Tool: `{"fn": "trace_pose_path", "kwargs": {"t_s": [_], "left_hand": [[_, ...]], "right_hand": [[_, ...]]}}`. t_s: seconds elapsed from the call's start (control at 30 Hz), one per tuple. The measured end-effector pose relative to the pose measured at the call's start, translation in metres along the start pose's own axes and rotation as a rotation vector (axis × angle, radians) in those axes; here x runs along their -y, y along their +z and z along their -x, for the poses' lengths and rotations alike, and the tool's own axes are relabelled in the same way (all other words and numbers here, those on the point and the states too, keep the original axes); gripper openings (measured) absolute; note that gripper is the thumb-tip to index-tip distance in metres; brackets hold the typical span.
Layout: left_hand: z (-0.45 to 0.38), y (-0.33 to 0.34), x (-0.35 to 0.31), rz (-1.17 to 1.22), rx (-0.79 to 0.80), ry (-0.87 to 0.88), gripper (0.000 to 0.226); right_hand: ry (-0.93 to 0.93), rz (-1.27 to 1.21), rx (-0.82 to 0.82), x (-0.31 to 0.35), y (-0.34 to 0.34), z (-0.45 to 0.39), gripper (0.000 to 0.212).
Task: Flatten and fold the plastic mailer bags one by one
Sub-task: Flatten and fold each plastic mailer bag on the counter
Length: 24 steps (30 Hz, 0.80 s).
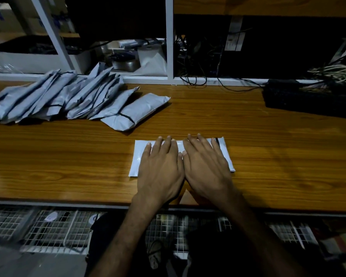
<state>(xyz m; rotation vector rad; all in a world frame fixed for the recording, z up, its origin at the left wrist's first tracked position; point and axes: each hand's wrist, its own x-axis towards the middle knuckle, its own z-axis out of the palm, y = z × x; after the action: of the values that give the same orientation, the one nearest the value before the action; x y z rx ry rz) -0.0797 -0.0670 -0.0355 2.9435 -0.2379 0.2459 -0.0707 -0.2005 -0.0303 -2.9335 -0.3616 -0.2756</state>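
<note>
Nearest me, below the counter edge: wire mesh grating (54, 228) and dark floor clutter, too blurred to read.

Both my forearms reach in over the near edge of the wooden counter (268, 156). Left hand (161, 168) and right hand (206, 166) lie palm-down, side by side, thumbs nearly touching, on one folded mailer bag (140, 156). Fingers (169, 143) straight and slightly spread, pressing flat; nothing pinched, nothing curled. My longest fingertips reach the bag's far edge.

The bag is a pale grey-white rectangle, long side running left-right, lying flat on the counter just in from the near edge, roughly centre. A dark strip shows at its far right end (adhesive flap or seam, can't tell which).

Beyond it, to the left: a pile of mailer bags (54, 96), grey, overlapping in a slanted row from the far left toward centre. The rightmost one (136, 110) lies alone at the row's end, well apart from the bag under my hands.

Far right on the counter: a black keyboard-like object (308, 100), dim. Behind everything: a white shelf frame (169, 37) with cables (198, 62) and dark boxes, detail lost in shadow.
</note>
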Motion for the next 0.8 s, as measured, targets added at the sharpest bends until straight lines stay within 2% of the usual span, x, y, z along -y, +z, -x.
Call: {"fn": "trace_pose_path", "kwargs": {"t_s": [0.33, 0.67, 0.8], "left_hand": [[-0.002, 0.002, -0.011, -0.005, 0.009, -0.178, 0.091], [0.006, 0.004, 0.003, -0.124, -0.019, -0.169, 0.072], [0.008, 0.0, 0.015, -0.12, 0.01, -0.195, 0.07]], "right_hand": [[0.14, 0.054, -0.095, 0.002, 0.016, 0.0, 0.065], [0.154, 0.058, -0.105, -0.01, 0.014, 0.003, 0.077], [0.196, 0.031, -0.066, -0.019, 0.009, 0.005, 0.072]]}}
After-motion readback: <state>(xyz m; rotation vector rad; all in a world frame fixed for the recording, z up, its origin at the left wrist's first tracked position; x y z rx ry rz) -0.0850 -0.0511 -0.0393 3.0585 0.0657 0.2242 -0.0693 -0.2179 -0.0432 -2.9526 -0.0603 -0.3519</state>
